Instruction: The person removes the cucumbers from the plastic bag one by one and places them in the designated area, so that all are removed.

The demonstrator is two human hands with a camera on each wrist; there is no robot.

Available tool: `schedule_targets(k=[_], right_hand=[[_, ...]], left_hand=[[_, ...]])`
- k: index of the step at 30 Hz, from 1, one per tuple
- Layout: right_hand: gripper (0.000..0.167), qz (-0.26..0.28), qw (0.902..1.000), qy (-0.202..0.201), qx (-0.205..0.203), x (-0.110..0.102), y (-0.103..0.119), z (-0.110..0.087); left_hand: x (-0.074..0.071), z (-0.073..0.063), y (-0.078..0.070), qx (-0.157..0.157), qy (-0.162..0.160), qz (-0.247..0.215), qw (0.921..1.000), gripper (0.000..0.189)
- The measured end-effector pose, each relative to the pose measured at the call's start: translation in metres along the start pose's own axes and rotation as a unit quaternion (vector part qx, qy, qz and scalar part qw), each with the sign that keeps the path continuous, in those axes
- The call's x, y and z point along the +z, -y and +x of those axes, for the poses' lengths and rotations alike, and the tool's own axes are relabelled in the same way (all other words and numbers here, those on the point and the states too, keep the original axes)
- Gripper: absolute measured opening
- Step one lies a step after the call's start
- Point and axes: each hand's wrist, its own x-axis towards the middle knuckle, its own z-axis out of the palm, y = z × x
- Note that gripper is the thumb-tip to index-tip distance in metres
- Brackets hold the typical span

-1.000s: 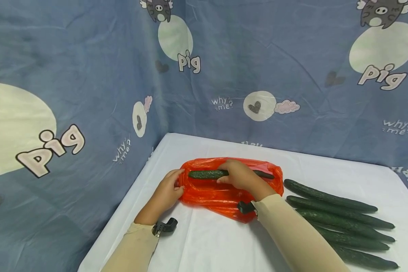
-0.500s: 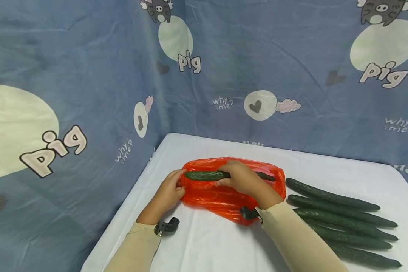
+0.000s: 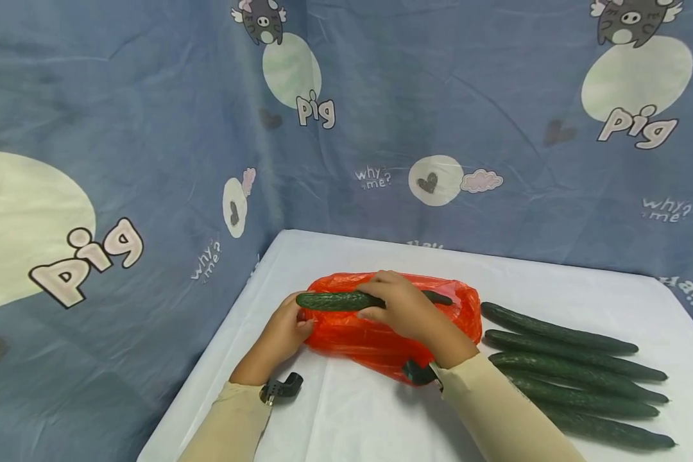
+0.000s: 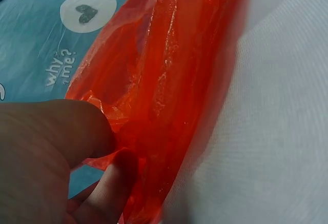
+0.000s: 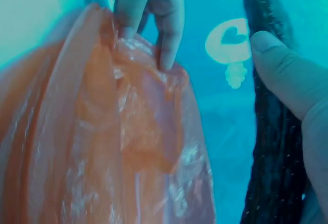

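A red plastic bag lies on the white-covered table. My left hand pinches its left edge between thumb and fingers, which the left wrist view also shows at the gathered film. My right hand grips a dark green cucumber around its middle, roughly level and over the bag. The cucumber's left end overlaps the left hand's fingertips in the head view. In the right wrist view the right thumb lies along the cucumber, which is apart from the bag there.
Several more cucumbers lie side by side on the table, right of the bag and partly behind the right sleeve. A blue printed cloth hangs behind the table and along its left side.
My right hand has raised the cucumber from inside the bag's opening and shifted it left, its end now over the left hand's fingertips. My left hand has stayed at the bag's edge.
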Motion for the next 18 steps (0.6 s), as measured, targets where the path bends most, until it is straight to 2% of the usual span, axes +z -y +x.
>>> schedule_targets(k=[5, 13, 18], right_hand=[[0.054, -0.01, 0.9989, -0.038, -0.026, 0.0, 0.004, -0.005], [0.052, -0.074, 0.9934, -0.068, -0.055, 0.001, 0.008, -0.025], [0.053, -0.092, 0.9904, -0.084, -0.06, -0.003, 0.012, -0.042]], left_hand=[[-0.001, 0.001, -0.001, 0.003, -0.001, 0.016, 0.9999, 0.045], [0.001, 0.001, -0.002, -0.014, 0.006, -0.009, 0.9998, 0.07], [0.001, 0.002, -0.002, 0.001, -0.005, -0.002, 1.0, 0.075]])
